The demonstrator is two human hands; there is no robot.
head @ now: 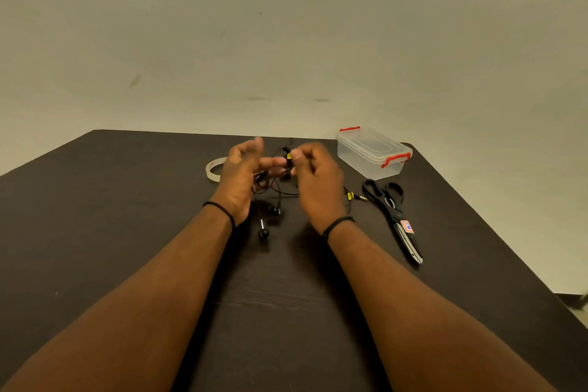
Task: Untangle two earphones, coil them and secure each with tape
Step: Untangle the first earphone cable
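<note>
My left hand (241, 180) and right hand (313, 180) pinched the tangled earphones (273, 188) above the table (127, 232); nothing was coiled, and the tape (213, 169) lay untouched.

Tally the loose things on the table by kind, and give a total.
Tape roll: 1
Scissors: 1
Clear box with red clips: 1
Earphone tangle, held by the left hand and right hand: 1; separate sets cannot be told
Total: 4
</note>
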